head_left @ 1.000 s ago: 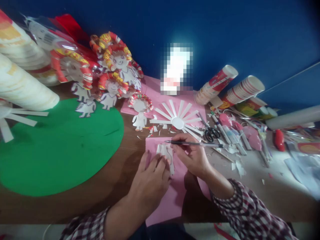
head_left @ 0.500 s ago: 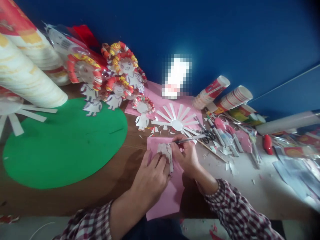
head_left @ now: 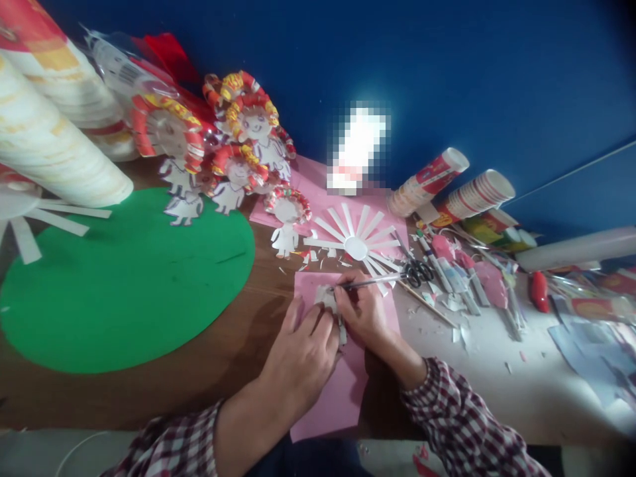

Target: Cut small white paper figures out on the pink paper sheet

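Observation:
My right hand (head_left: 362,310) is closed around a clear-barrelled pen (head_left: 375,280). The pen's tip meets the upper part of a small white paper cut-out (head_left: 326,295), and the hand hides part of the cut-out's right side. With its fingers laid over the lower part, my left hand (head_left: 305,351) presses the cut-out down on a sheet of pink paper (head_left: 328,414). Just beyond the sheet lie a white paper piece with fanned strips (head_left: 355,248) and black-handled scissors (head_left: 417,272). A plain white paper figure with a red ring (head_left: 285,238) is farther left.
A large green oval sheet (head_left: 134,285) covers the table's left. Decorated paper figures (head_left: 233,185) and tall cup stacks (head_left: 59,146) stand behind it. On the right are more paper cups (head_left: 477,197), a wooden stick (head_left: 427,303), markers, scraps and a red object (head_left: 538,291).
My right hand has shifted slightly left with the pen, covering more of the cut-out. The left hand stays pressed in place. The view has turned a little.

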### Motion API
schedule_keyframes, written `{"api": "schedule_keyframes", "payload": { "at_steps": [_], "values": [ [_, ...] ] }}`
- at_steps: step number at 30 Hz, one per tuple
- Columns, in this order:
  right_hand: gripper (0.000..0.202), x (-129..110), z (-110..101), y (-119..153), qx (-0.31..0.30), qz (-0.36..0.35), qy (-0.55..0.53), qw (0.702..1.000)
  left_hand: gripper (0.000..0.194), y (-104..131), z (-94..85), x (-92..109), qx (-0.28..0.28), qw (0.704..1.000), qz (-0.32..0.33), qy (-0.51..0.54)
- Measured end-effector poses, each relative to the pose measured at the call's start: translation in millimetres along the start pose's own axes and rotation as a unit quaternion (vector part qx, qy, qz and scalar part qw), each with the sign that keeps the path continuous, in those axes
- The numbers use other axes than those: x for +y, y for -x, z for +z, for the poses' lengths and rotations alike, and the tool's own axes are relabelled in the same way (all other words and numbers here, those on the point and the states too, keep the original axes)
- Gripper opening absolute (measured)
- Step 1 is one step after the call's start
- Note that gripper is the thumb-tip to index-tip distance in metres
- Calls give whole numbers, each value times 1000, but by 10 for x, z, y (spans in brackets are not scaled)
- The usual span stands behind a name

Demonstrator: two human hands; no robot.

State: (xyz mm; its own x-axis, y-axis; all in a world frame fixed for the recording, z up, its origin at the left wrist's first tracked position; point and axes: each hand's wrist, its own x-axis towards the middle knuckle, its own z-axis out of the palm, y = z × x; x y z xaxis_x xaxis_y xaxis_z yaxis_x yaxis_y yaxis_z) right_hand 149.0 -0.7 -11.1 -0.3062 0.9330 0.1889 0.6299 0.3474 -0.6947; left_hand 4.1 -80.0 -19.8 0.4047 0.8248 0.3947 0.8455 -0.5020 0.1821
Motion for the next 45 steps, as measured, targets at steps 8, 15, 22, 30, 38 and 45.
{"api": "schedule_keyframes", "payload": {
  "at_steps": [8, 15, 22, 30, 38, 45],
  "values": [
    [5, -10, 2, -13, -11, -4, 12, 1000, 28, -12, -6, -7, -7, 1000, -1, 3],
    [3, -35, 8, -20, -14, 1, 19, 1000, 27, -7, -14, 1, -6, 1000, 0, 2],
    [5, 4, 19, -14, -20, -1, 23, 1000, 26, -13, -16, 2, -3, 1000, -3, 3],
    [5, 1, 21, -24, -18, 2, 24, 1000, 28, -15, -12, 4, -3, 1000, -3, 1],
    [4, -2, -1, -14, -4, 7, 10, 1000, 28, -18, -29, -7, -8, 1000, 4, -1],
    [3, -25, -1, -14, -24, 0, 16, 1000, 28, -16, -15, 2, -8, 1000, -2, -2]
  ]
}}
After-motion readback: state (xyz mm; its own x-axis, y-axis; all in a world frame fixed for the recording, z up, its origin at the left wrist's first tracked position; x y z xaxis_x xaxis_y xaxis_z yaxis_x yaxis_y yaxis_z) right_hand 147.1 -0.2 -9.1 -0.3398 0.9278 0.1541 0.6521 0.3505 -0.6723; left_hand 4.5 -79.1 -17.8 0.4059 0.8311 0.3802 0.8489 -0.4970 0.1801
